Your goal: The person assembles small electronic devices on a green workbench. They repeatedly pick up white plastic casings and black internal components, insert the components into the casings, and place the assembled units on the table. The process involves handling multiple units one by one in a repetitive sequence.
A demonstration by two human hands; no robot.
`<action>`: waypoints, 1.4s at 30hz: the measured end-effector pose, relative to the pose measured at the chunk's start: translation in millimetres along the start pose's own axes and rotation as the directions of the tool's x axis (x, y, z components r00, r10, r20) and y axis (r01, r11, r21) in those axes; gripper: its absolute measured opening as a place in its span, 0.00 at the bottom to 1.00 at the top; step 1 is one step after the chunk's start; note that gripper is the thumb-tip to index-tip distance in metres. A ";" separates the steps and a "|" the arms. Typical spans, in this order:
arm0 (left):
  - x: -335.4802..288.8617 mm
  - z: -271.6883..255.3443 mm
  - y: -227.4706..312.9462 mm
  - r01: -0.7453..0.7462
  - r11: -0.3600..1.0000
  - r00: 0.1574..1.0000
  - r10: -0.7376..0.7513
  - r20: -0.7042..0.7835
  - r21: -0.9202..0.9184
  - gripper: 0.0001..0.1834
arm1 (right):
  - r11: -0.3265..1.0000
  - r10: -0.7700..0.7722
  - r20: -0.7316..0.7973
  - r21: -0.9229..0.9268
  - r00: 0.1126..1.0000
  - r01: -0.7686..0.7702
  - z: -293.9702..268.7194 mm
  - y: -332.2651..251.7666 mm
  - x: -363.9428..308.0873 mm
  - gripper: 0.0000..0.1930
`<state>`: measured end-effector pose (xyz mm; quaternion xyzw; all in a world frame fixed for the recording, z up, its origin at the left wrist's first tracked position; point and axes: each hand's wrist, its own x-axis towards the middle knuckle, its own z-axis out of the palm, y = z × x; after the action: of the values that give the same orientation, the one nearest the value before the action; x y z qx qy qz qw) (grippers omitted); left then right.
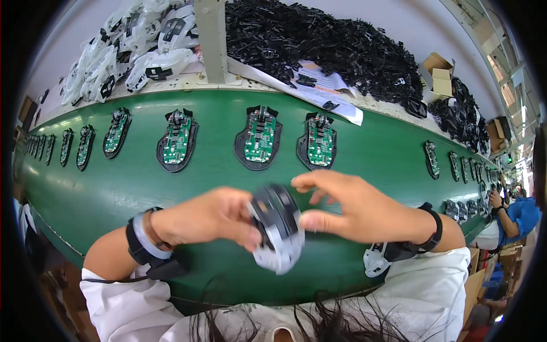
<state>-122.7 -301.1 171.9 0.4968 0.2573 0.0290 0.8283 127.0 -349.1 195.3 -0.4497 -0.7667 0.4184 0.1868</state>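
Above the green conveyor belt: a mouse shell gripped by both hands.
Left hand and right hand pinch it; open mouse bases wait uncovered on the belt.

Mouse shell between both hands, above green belt
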 end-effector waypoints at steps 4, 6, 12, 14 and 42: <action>33.1 24.4 -17.9 0.115 0.952 0.979 -0.157 0.130 0.285 0.18 | 0.998 0.033 -0.147 -0.048 0.989 -0.040 -10.2 7.9 19.5 0.16; 23.4 31.0 -8.4 0.018 0.813 0.999 0.003 -0.036 0.582 0.22 | 0.981 -0.071 -0.287 -0.191 0.955 0.015 -18.8 22.2 28.7 0.13; 4.1 21.2 -2.6 -0.163 0.517 0.902 0.424 -0.086 0.840 0.23 | 0.712 -0.085 -0.683 -0.551 0.726 -0.436 -130.6 164.7 65.6 0.13; -1.3 6.1 4.5 -0.171 0.225 0.781 0.624 -0.007 0.959 0.22 | 0.703 -0.067 -0.733 -0.516 0.677 -0.490 -142.5 202.4 70.1 0.14; -28.1 -26.9 51.4 -0.577 0.584 0.649 0.752 -0.113 0.571 0.09 | 0.735 -0.656 -0.385 -0.133 0.649 0.665 -1.5 -39.8 68.7 0.08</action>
<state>-148.6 -262.0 216.1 0.7345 0.1872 0.3628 0.5421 70.7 -300.0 222.2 -0.2147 -0.8165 0.2260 0.4859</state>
